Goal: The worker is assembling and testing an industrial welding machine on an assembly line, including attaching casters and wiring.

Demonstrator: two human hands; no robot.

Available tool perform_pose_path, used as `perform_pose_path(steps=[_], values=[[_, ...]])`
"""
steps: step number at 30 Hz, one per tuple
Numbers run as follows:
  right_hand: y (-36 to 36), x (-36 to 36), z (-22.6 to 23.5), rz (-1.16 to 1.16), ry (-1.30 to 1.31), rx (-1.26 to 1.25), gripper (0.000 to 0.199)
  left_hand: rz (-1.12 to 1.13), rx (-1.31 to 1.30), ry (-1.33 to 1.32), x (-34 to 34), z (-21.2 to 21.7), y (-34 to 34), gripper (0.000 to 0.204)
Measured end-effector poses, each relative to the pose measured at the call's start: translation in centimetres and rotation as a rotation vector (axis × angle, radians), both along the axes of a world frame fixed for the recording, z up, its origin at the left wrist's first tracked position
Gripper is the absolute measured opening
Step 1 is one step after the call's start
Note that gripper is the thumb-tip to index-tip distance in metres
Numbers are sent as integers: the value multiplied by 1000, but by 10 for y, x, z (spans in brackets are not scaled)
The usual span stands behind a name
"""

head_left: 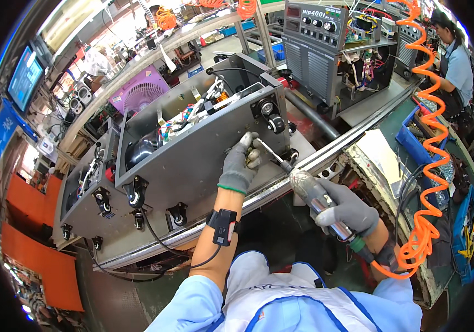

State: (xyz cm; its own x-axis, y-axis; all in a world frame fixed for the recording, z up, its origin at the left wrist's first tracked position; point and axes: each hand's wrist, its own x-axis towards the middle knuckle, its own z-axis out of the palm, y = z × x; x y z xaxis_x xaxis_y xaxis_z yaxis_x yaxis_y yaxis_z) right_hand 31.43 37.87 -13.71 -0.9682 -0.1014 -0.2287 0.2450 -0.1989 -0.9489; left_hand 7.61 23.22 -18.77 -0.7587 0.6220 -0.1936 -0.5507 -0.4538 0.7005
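Note:
In a grey glove, my left hand point(241, 163) is closed against the grey bottom panel of a metal machine housing point(203, 144) lying on its side. Small brass-coloured screws point(249, 159) show among its curled fingers; their number is hard to make out. My right hand point(350, 207), also gloved, wraps round an air screwdriver point(314, 191). The long bit point(270, 149) points up and left, its tip close to my left fingers and the panel. A black caster point(271, 117) is fixed at the panel's upper right corner, and another caster point(135, 192) at its lower left.
An orange coiled air hose point(433, 160) hangs on the right. Behind the housing stand a welding machine point(314, 61) and a purple fan point(137, 91). A second housing point(85, 177) lies at left. Blue parts bin point(414, 138) sits right; a co-worker point(455, 66) is at far right.

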Motion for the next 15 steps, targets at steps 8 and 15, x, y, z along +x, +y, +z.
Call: perform_pose_path(steps=[8,15], values=[[-6,-1,-2,-40,43,27,69,-73,133,-71,0,-3,0,25],[-8,2,-3,-90,15,-13,69,33,-1,-78,7,3,-1,24]])
